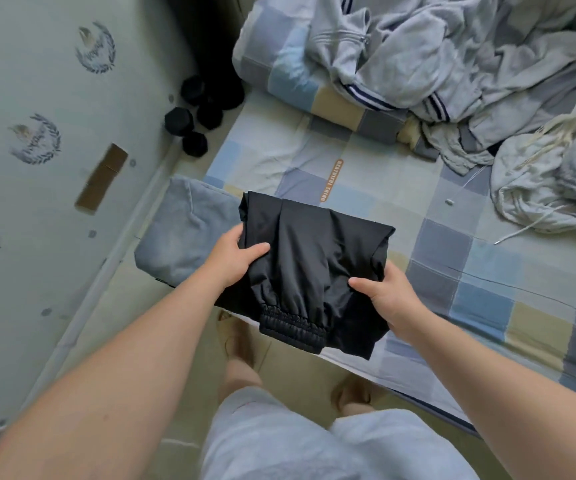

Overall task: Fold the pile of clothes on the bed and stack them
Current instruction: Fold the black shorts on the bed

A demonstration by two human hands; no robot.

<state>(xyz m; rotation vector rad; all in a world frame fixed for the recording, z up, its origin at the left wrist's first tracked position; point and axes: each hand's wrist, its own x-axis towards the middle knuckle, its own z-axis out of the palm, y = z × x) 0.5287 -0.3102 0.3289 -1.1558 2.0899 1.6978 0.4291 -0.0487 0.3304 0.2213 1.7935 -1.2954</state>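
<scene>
A folded black garment [310, 258] with an elastic cuff at its near edge is held over the near corner of the bed [487, 296]. My left hand [236, 256] grips its left side, thumb on top. My right hand [386, 296] grips its right side, thumb on top as well. To the left of the black garment lies a folded light blue garment [182, 233] on the bed's corner. A loose pile of grey clothes [470, 74] with striped cuffs and white drawstrings covers the far right of the bed.
The bed has a checked blue, grey and beige sheet. Black dumbbells [193, 116] sit on the floor by the bed's far left side. A patterned wall [37, 133] runs along the left. My legs and feet stand at the bed's near edge.
</scene>
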